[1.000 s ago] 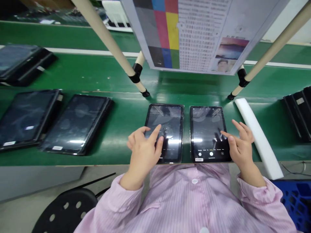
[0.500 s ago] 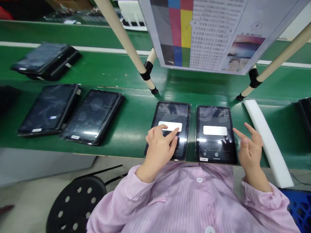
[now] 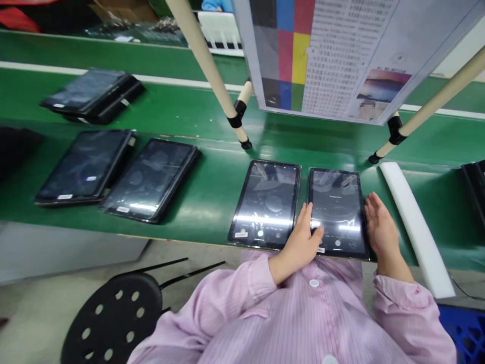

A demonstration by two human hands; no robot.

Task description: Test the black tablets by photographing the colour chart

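Two black tablets lie side by side at the bench's front edge, a left tablet (image 3: 267, 202) and a right tablet (image 3: 337, 202). Both screens are dark grey with small icons low down; the right one shows a short line of text too small to read. My left hand (image 3: 301, 242) is at the left edge of the right tablet, fingers stretched along the gap and thumb over the lower left corner of its screen. Along that tablet's right edge, my right hand (image 3: 382, 230) has its fingers straight and together, its thumb hidden. Neither hand is closed round the tablet.
On the left are more tablets (image 3: 151, 179), some stacked (image 3: 93, 96). A white foam strip (image 3: 417, 227) lies on the right. Beige poles (image 3: 212, 71) stand beyond the tablets, beside a printed colour chart (image 3: 322, 60). A black stool (image 3: 113, 318) is below left.
My left hand has moved right, from the left tablet to the right one. My right hand has straightened its fingers beside the right tablet. The white boxes on both screens are gone.
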